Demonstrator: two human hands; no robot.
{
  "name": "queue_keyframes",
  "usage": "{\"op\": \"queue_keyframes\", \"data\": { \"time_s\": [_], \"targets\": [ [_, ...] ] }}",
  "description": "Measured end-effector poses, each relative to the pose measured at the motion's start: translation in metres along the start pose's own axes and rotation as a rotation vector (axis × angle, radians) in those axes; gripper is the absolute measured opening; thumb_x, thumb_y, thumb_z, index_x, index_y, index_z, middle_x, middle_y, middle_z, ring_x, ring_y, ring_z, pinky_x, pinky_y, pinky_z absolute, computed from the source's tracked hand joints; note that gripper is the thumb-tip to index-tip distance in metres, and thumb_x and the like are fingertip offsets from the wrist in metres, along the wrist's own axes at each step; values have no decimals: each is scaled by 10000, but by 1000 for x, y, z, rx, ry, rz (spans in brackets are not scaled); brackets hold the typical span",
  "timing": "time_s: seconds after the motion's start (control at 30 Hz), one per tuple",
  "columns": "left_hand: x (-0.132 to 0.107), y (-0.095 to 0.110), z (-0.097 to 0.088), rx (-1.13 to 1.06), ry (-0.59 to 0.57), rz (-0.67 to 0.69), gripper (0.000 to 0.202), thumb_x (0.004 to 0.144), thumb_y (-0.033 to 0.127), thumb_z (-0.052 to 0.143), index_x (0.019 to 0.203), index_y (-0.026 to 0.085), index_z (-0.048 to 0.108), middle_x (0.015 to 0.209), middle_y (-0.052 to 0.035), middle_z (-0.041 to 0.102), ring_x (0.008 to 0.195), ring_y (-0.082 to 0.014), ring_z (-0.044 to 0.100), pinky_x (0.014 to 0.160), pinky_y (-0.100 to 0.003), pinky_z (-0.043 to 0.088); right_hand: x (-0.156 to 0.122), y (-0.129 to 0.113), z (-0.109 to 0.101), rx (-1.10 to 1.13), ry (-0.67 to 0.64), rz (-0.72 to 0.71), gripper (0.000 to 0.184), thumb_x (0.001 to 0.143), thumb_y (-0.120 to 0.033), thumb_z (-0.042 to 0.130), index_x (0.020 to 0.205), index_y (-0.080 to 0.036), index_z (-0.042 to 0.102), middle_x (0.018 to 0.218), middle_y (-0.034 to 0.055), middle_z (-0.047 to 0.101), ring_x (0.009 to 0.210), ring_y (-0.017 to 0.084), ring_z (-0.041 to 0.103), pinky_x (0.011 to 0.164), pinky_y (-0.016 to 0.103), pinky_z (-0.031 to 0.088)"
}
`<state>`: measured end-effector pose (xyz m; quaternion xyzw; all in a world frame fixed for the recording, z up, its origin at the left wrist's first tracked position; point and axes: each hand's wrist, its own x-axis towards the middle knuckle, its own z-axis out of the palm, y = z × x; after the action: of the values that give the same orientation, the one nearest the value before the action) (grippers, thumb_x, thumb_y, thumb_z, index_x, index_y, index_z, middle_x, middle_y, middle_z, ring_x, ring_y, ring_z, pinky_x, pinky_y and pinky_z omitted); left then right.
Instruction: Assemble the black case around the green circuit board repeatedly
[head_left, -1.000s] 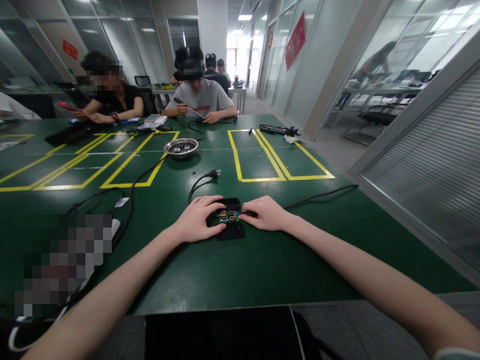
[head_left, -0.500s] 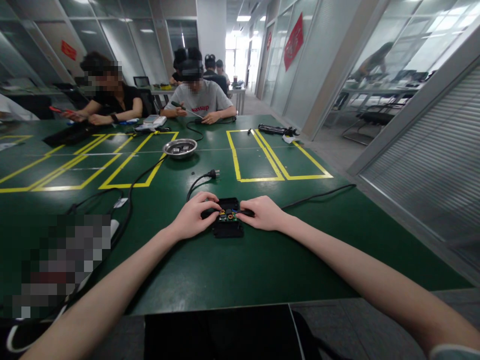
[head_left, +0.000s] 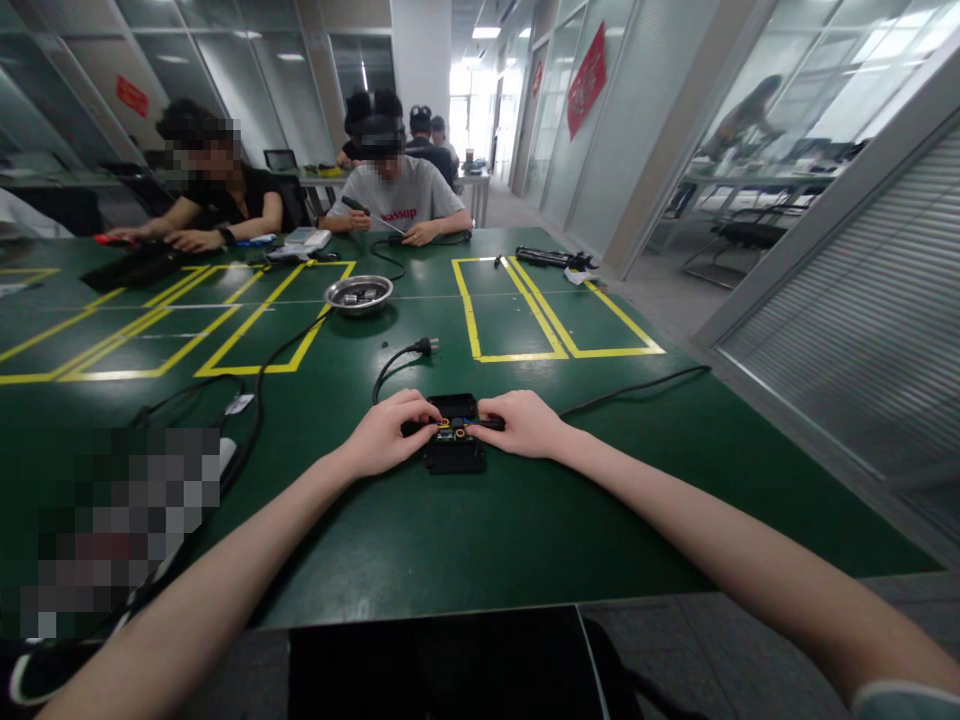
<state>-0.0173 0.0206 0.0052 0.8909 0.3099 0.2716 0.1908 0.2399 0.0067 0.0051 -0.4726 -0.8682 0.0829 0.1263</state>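
Observation:
A small green circuit board (head_left: 448,435) with copper coils lies between two black plastic casing halves, the upper half (head_left: 452,404) behind it and the lower half (head_left: 455,459) in front. My left hand (head_left: 390,432) is closed around a black cable end at the board's left side, fingertips reaching the board's edge. On the opposite side, my right hand (head_left: 521,422) pinches the thick end of the right cable (head_left: 637,393) where it meets the board. My fingers partly cover both cable joints. A two-pin plug (head_left: 426,347) on a black cord lies behind my left hand.
A metal bowl (head_left: 358,294) holding small metal parts stands farther back, near yellow tape rectangles (head_left: 517,357) on the green table (head_left: 525,540). A blurred power strip (head_left: 150,510) and cords lie left. Across the table, a co-worker (head_left: 397,190) holds a screwdriver; another person sits left.
Both hands stay at the circuit board with only slight finger shifts. At the far left, the other person's hands and red tool have lowered toward a black object on the table.

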Motion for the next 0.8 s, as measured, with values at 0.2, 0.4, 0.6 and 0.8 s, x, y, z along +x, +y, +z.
{"op": "queue_keyframes", "data": {
  "time_s": [0.2,0.4,0.6,0.8],
  "targets": [
    [1,0,0,-8,-21,-11,162,947,237,555,982,192,706,883,-39,621,830,-182,621,734,-292,509,1,0,1,-5,7,6,346,959,-457,630,732,-196,607,640,5,602,588,146,530,590,259,231],
    [2,0,0,-4,-34,-20,149,944,250,552,958,194,690,850,-23,590,803,-174,601,718,-288,492,0,0,2,-24,29,3,351,965,-469,616,743,-200,653,639,14,625,603,161,566,587,269,247],
    [2,-1,0,15,-15,-27,138,941,265,557,953,187,671,831,-23,607,781,-174,597,706,-287,491,0,-1,4,-48,43,-2,361,971,-449,602,726,-192,667,680,38,676,633,166,601,582,270,241],
    [0,3,-11,39,9,-6,214,968,344,568,879,176,665,822,-33,694,734,-160,647,665,-258,489,-5,3,0,14,165,-88,397,983,-438,556,690,-181,630,642,34,650,584,147,566,582,267,273]
  ]
}}
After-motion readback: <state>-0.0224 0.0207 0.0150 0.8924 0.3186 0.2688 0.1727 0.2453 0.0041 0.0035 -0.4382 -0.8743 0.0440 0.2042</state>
